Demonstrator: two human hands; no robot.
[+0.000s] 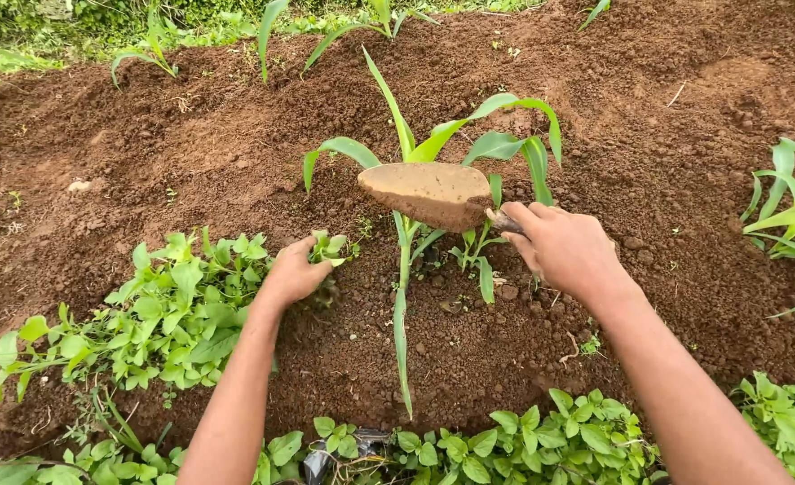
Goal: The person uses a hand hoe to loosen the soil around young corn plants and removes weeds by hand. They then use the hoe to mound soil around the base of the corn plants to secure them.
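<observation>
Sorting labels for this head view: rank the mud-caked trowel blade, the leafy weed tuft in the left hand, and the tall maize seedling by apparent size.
1. Tall green maize seedling
2. Mud-caked trowel blade
3. Leafy weed tuft, partly hidden in the left hand

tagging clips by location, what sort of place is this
Most likely a small outdoor farm plot or vegetable garden. Young maize-like plants grow in loose reddish-brown tilled soil; the right hand holds a soil-caked hoe blade, and the left hand grips leafy weeds.
</observation>
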